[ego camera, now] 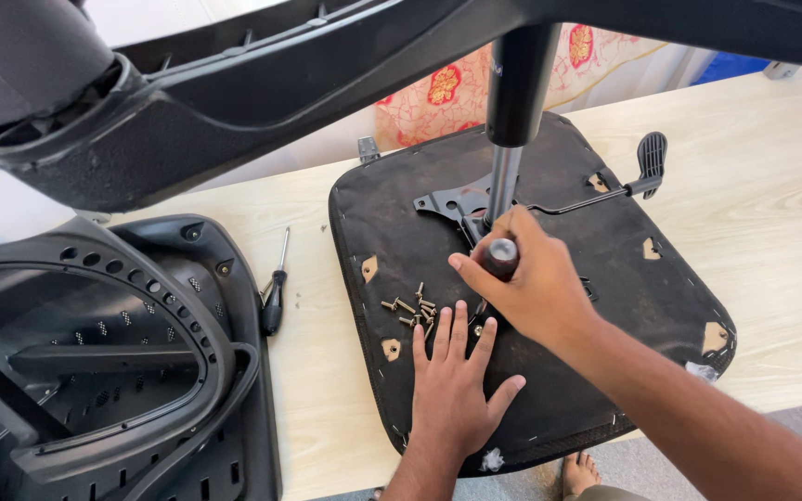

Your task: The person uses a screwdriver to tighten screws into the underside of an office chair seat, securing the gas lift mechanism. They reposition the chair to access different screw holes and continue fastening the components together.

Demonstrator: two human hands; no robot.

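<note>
An upturned black chair seat (605,278) lies on a pale wooden table (782,186). A metal mechanism plate (447,202) with a lever (647,162) is fixed on its underside. My left hand (452,385) lies flat, fingers spread, on the seat beside a small pile of screws (412,306). My right hand (526,278) is closed around the dark handle of a tool (501,252) held upright over the mechanism. A gas-lift column (512,111) hangs from the chair base above, right behind that hand.
A black-handled screwdriver (274,297) lies on the table left of the seat. A black plastic chair back (95,353) fills the lower left. A wide black chair-base arm (234,83) spans the top. A patterned cloth (447,88) sits behind. A bare foot (579,473) shows below the table edge.
</note>
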